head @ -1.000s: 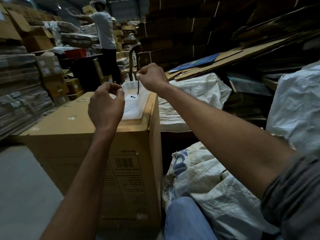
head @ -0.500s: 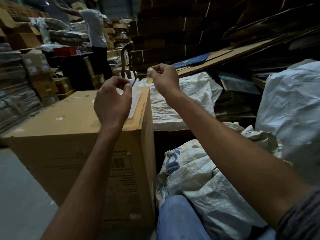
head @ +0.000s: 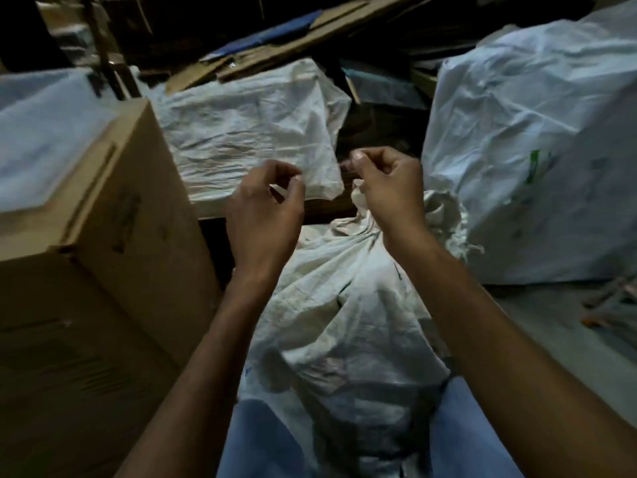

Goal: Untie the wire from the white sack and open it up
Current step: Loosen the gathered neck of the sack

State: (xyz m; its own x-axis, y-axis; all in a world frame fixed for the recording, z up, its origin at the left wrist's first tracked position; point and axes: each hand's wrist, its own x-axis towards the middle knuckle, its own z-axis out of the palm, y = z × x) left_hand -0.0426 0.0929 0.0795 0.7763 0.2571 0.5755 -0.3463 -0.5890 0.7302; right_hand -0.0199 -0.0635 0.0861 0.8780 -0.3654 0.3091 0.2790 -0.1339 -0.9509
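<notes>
In the head view, a crumpled white woven-plastic sack [head: 348, 326] lies between the person's knees, its long axis running from the near edge away toward the far side, where the fabric is gathered into a bunched neck [head: 365, 232] with a ruffled mouth [head: 444, 215] spilling to the right. The left hand [head: 263, 219] hovers above and just left of that neck, thumb and forefinger curled toward one another in a loose pinch; whether anything lies between them cannot be told. The right hand [head: 389, 182] hangs directly over the neck, its fingertips [head: 358, 156] pressed together on what may be a thin dark strand, too blurred to call with confidence, and its heel is touching or nearly touching the gathered fabric. No wire can be made out for certain around the neck, so the tie seems still to be on or only partly loosened, and the mouth is not yet spread. The right hand is the nearer to the knot, which lies just below and near of its fingers; the left must travel right and down to reach it. A tall brown cardboard carton [head: 113, 257] stands at the left, a flat white sack [head: 248, 132] lies beyond, and a large full white sack [head: 537, 139] rises at the right.
</notes>
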